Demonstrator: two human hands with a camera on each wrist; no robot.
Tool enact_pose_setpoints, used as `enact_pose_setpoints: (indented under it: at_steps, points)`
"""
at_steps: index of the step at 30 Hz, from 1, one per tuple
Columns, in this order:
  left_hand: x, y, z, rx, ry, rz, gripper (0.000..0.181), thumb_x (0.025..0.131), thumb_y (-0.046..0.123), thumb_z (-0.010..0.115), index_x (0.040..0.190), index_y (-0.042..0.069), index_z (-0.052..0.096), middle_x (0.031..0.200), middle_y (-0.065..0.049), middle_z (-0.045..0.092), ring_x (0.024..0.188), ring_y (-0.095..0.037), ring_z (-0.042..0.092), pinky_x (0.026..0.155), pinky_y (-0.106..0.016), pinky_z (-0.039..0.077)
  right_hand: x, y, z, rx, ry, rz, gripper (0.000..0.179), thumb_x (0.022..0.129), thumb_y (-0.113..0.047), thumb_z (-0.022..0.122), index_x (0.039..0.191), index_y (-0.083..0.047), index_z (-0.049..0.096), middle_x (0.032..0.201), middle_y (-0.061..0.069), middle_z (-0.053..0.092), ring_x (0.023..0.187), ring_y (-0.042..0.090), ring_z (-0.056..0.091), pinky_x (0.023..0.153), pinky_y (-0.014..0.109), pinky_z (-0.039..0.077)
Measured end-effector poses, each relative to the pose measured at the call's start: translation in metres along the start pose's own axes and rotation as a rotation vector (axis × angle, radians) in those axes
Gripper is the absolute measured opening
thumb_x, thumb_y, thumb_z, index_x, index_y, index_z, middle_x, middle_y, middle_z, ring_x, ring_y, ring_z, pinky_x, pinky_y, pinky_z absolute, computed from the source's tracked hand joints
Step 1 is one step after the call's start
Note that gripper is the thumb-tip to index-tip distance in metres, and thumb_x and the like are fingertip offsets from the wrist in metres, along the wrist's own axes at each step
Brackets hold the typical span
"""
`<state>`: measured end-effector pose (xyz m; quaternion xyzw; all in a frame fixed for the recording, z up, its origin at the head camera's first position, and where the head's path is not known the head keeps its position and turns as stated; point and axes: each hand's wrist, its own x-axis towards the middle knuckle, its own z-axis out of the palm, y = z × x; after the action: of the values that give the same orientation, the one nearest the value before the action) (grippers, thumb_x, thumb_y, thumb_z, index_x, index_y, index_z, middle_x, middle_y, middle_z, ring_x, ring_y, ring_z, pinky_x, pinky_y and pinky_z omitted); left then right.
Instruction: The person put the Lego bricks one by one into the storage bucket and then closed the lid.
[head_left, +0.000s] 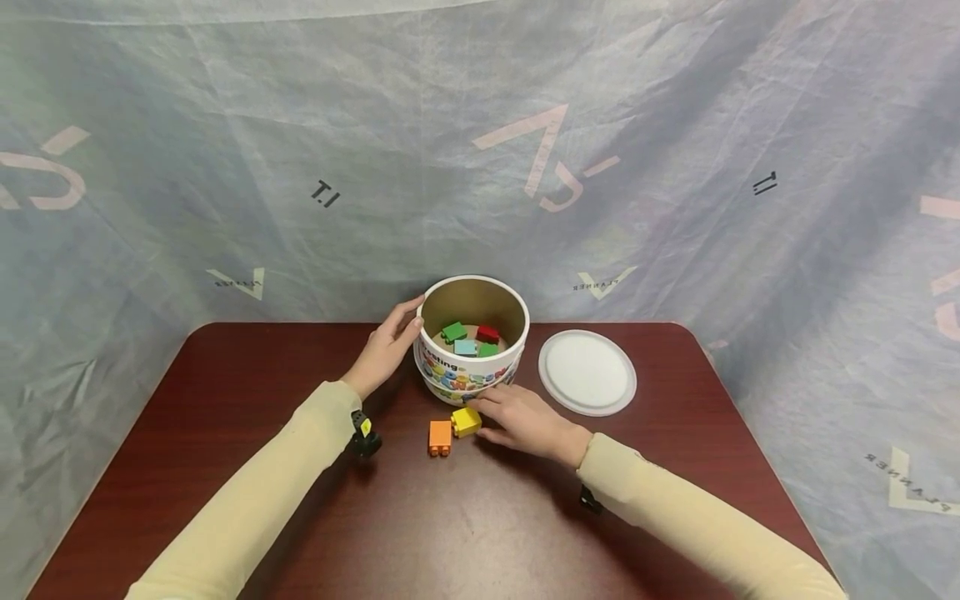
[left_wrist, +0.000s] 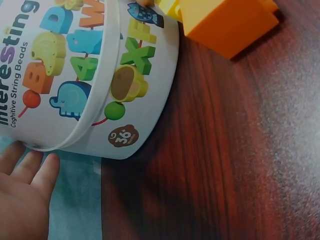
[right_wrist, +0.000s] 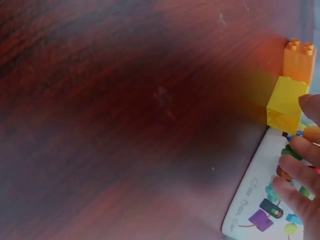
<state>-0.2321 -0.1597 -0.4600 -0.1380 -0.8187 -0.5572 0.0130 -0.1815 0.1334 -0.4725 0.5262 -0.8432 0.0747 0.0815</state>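
Note:
A white bucket printed with colourful letters and animals stands at the back of the table, its top uncovered. Several green, red and light blue bricks lie inside; one is a red brick. My left hand rests against its left side near the rim, and in the left wrist view the fingertips touch the wall. In front of the bucket sit a yellow brick and an orange brick, side by side. My right hand is at the yellow brick's right, thumb and fingers apart; contact is unclear.
A round white lid lies on the dark red wooden table to the right of the bucket. Behind the table hangs a grey printed sheet. The bucket's handle hangs down along its side.

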Motion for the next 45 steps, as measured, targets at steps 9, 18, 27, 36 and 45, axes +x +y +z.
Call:
enact_pose_setpoints:
  at_steps: [9, 18, 27, 36, 45]
  points:
    - [0.001, 0.000, 0.001, 0.001, 0.002, -0.013, 0.056, 0.110, 0.049, 0.047, 0.163, 0.034, 0.035, 0.169, 0.004, 0.032, 0.152, -0.026, 0.036, 0.121, -0.052, 0.035, 0.000, -0.002, 0.003, 0.023, -0.039, 0.079, 0.033, 0.096, -0.028, 0.077, 0.123, -0.010, 0.071, 0.116, 0.002, 0.067, 0.106, 0.017, 0.064, 0.093, 0.035, 0.056]
    - [0.001, -0.001, 0.001, -0.001, 0.009, -0.002, 0.055, 0.111, 0.047, 0.046, 0.163, 0.033, 0.036, 0.168, 0.003, 0.034, 0.151, -0.025, 0.038, 0.121, -0.051, 0.036, -0.001, -0.003, 0.004, 0.101, -0.072, 0.152, 0.030, 0.096, -0.026, 0.078, 0.121, -0.009, 0.071, 0.113, 0.003, 0.070, 0.104, 0.018, 0.066, 0.091, 0.036, 0.057]
    - [-0.002, 0.004, 0.001, -0.004, 0.005, -0.020, 0.054, 0.112, 0.043, 0.046, 0.163, 0.030, 0.035, 0.169, 0.004, 0.032, 0.152, -0.025, 0.038, 0.121, -0.050, 0.036, -0.009, -0.002, -0.005, 0.112, -0.042, 0.124, 0.029, 0.094, -0.025, 0.080, 0.117, -0.010, 0.072, 0.111, 0.002, 0.070, 0.102, 0.017, 0.066, 0.089, 0.036, 0.058]
    - [-0.002, 0.003, 0.002, -0.011, 0.007, -0.005, 0.053, 0.112, 0.042, 0.046, 0.163, 0.030, 0.036, 0.169, 0.002, 0.032, 0.152, -0.028, 0.037, 0.121, -0.053, 0.034, -0.014, -0.007, -0.036, 0.133, -0.019, 0.088, 0.033, 0.094, -0.026, 0.079, 0.122, -0.008, 0.072, 0.115, 0.002, 0.070, 0.104, 0.016, 0.065, 0.092, 0.036, 0.056]
    - [-0.004, 0.006, 0.002, -0.019, 0.006, -0.016, 0.053, 0.113, 0.041, 0.045, 0.163, 0.030, 0.035, 0.169, -0.001, 0.031, 0.151, -0.031, 0.038, 0.121, -0.054, 0.034, -0.012, -0.009, -0.074, 0.102, 0.024, 0.077, 0.034, 0.092, -0.025, 0.081, 0.121, -0.009, 0.072, 0.115, 0.002, 0.071, 0.106, 0.018, 0.066, 0.092, 0.037, 0.057]
